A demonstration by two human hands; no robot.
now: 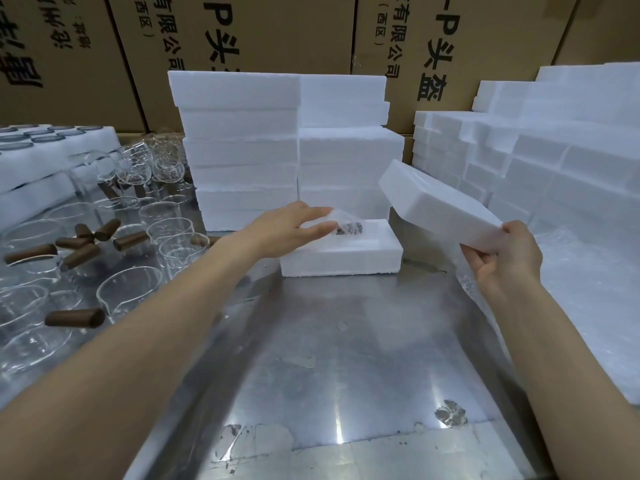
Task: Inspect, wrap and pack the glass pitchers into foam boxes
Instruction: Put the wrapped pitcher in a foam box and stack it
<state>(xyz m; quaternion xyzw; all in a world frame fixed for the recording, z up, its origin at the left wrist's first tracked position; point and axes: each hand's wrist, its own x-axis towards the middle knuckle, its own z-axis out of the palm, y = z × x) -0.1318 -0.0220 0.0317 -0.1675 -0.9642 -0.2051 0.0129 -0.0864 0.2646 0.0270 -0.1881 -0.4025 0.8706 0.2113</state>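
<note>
— Where's the pitcher gone? I only see loose glass on the left.

— It's already down in the open foam box on the bench, straight ahead of the person. You can just make out the wrapped pitcher in there, its brown handle showing through the wrap.

— And the hands?

— The left hand lies over the box's near left corner, fingers straight, resting on the wrap and holding nothing. The right hand grips the foam lid by its near end, fingers curled under and thumb on top.

— So the lid goes on next?

— I'd judge so. The lid hangs tilted, up and to the right of the box, its far end nearest the box's right rim. Its long axis runs from the right hand away to the upper left, while the box lies long across, left to right. So it wants swinging left and turning level to match.

— Which hand is nearer?

— The left, touching the contents. It has to clear off first, I'd think, or the lid lands on its fingers.
</note>
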